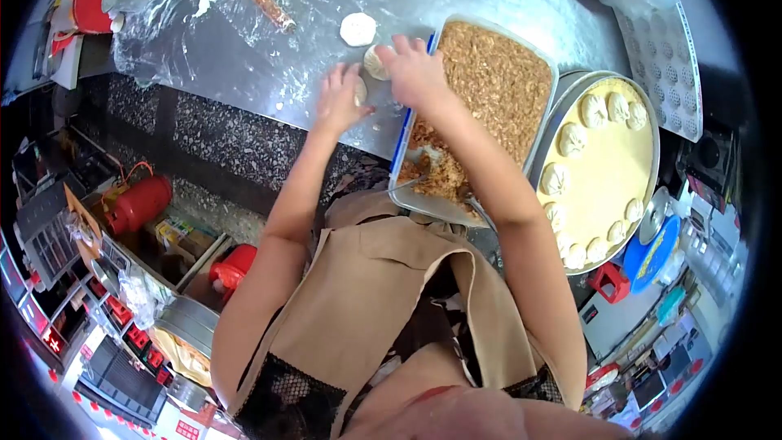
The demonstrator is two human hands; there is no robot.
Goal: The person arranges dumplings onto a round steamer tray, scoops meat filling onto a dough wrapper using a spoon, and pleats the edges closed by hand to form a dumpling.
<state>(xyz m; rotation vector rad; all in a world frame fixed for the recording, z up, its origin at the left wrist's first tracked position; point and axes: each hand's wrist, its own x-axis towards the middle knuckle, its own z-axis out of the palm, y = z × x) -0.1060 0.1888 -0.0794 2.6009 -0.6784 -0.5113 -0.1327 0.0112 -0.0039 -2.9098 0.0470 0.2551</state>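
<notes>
Two bare hands over dough at the near edge of the bench point(261, 73)
Left hand point(339, 98) bent around the nearer dough round point(361, 91); right hand point(415, 73) has fingers over the second round point(375, 63), just beside; firm hold or loose, cannot tell for either. Flat disc point(358, 29) lies farther in from that edge. Right forearm point(489, 159) crosses the tub point(400, 143) of brown mixture point(497, 73), which seems to overhang the edge: a low elbow could smear or tip it; hard pressing might squash the rounds
</notes>
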